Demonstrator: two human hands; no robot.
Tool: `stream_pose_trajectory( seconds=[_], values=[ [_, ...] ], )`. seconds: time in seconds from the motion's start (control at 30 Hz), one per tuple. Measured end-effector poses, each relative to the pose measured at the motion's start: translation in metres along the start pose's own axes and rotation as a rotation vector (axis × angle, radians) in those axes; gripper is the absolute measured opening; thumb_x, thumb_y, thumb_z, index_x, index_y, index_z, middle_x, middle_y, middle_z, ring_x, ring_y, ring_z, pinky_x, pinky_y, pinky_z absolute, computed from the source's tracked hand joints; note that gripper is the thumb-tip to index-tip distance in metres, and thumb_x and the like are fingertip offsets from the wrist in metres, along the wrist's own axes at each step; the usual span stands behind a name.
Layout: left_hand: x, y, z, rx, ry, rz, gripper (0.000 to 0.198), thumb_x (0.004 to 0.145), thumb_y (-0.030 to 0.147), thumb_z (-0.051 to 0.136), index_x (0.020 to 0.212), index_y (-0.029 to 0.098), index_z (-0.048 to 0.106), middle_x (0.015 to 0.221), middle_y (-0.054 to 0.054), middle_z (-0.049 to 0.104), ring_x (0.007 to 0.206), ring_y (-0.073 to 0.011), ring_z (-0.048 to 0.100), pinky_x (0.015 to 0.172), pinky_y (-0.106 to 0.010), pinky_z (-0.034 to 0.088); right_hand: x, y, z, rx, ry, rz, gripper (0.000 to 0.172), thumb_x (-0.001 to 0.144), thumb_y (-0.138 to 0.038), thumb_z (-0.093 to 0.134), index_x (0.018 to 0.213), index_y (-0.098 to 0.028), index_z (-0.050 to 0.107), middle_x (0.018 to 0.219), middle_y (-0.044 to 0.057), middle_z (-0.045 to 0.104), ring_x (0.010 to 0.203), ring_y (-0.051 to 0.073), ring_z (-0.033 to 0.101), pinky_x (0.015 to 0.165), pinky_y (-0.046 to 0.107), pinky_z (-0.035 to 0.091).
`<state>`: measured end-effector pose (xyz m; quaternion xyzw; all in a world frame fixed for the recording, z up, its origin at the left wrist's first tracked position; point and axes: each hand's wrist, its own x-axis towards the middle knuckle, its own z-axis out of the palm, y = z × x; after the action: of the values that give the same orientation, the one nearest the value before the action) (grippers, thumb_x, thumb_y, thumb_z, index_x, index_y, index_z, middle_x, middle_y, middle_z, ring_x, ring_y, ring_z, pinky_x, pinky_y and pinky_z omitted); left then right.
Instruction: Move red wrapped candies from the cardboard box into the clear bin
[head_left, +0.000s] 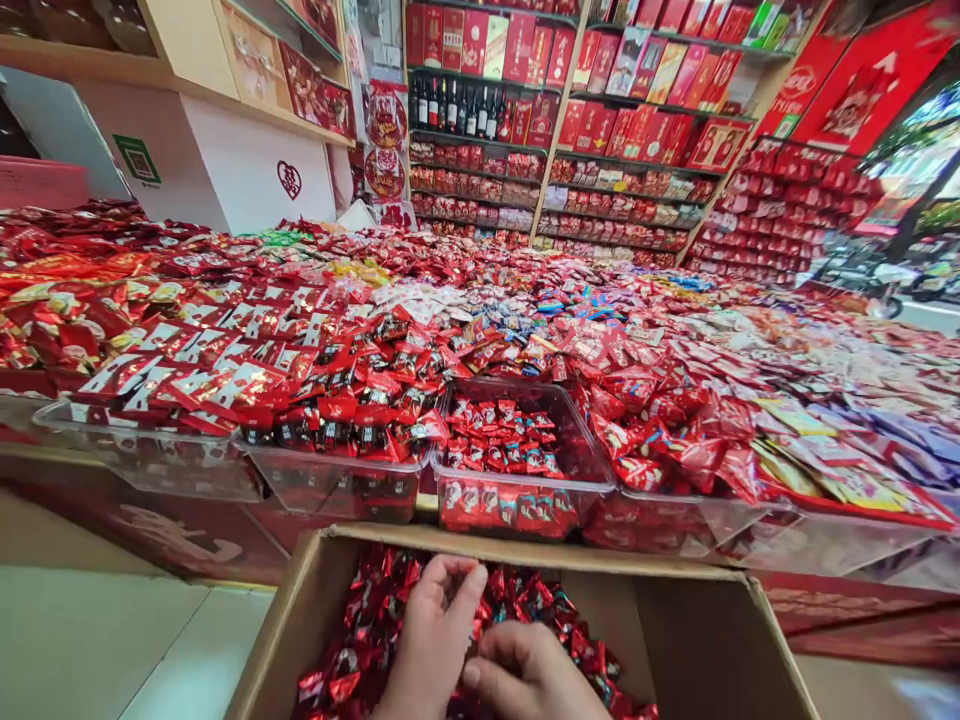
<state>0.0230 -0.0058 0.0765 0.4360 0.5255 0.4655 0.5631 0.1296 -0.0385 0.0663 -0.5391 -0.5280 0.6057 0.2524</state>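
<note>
Both hands are over an open cardboard box [600, 560] holding many small sweets in shiny red wrappers [367, 610]. My left hand [431, 635] has its fingers curled toward the thumb, near the box's far wall. Close beside it on the right, and a little nearer to me, my right hand [532, 670] is bent with thumb and forefinger drawn together. Whatever lies within the fingers of either hand is hidden. Just beyond the box stands a clear plastic bin [517, 485], partly filled with small red-wrapped sweets set in rows.
Neighbouring clear bins [337, 480] heaped with red packets flank the middle one. Behind them spreads a wide display of wrapped sweets [480, 270]. Shelves at the back carry red gift boxes [517, 45] and wine bottles [457, 108]. Pale floor tiles [82, 630] show at lower left.
</note>
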Motion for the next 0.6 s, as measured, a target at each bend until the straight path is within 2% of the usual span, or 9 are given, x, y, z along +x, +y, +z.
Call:
stream_pose_trajectory(
  seconds=[0.1,0.2,0.3,0.37,0.5,0.6],
  values=[
    [-0.008,0.011,-0.004,-0.08,-0.003,-0.04,0.024,0.075,0.039,0.042,0.079,0.019,0.054,0.07,0.003,0.054,0.066,-0.0099,0.048,0.061,-0.019,0.038,-0.01,-0.005,-0.005,0.263,-0.023,-0.03,0.032,0.066,-0.046,0.05,0.066,-0.014,0.047,0.048,-0.003,0.051,0.041,0.007,0.047,0.041,0.018,0.037],
    [-0.014,0.018,-0.011,-0.031,-0.141,-0.106,0.029,0.073,0.042,0.044,0.09,0.02,0.054,0.069,0.003,0.053,0.061,-0.0099,0.046,0.049,-0.017,0.037,-0.018,-0.008,-0.015,0.375,0.004,-0.066,0.032,0.067,-0.045,0.051,0.066,-0.014,0.045,0.054,-0.002,0.054,0.043,0.007,0.05,0.04,0.018,0.037],
    [-0.018,0.022,-0.01,0.089,-0.281,-0.15,0.026,0.067,0.042,0.051,0.073,0.018,0.057,0.056,0.006,0.046,0.048,-0.0075,0.039,0.037,-0.015,0.031,-0.019,-0.003,-0.017,0.399,0.001,-0.07,0.031,0.068,-0.044,0.051,0.066,-0.014,0.044,0.054,-0.002,0.054,0.041,0.006,0.049,0.038,0.017,0.036],
    [-0.021,0.022,-0.006,0.104,-0.258,-0.185,0.029,0.067,0.045,0.05,0.063,0.017,0.055,0.052,0.006,0.043,0.043,-0.0065,0.035,0.033,-0.015,0.027,-0.018,-0.001,-0.015,0.398,0.013,-0.078,0.031,0.068,-0.045,0.05,0.066,-0.014,0.043,0.054,-0.002,0.054,0.039,0.006,0.048,0.037,0.017,0.035],
    [-0.022,0.019,0.001,0.079,-0.127,-0.202,0.03,0.064,0.047,0.051,0.063,0.017,0.056,0.051,0.006,0.042,0.041,-0.0061,0.033,0.031,-0.014,0.025,-0.018,-0.002,-0.013,0.378,0.064,-0.128,0.031,0.069,-0.045,0.05,0.065,-0.015,0.044,0.051,-0.003,0.053,0.038,0.005,0.046,0.037,0.017,0.035],
    [-0.021,0.013,0.0,0.033,-0.078,-0.193,0.031,0.061,0.048,0.054,0.06,0.017,0.056,0.047,0.006,0.041,0.039,-0.006,0.032,0.029,-0.014,0.026,-0.016,-0.003,-0.009,0.389,0.117,-0.161,0.03,0.065,-0.044,0.055,0.07,-0.015,0.05,0.052,-0.002,0.053,0.044,0.007,0.048,0.042,0.018,0.038]
  ],
)
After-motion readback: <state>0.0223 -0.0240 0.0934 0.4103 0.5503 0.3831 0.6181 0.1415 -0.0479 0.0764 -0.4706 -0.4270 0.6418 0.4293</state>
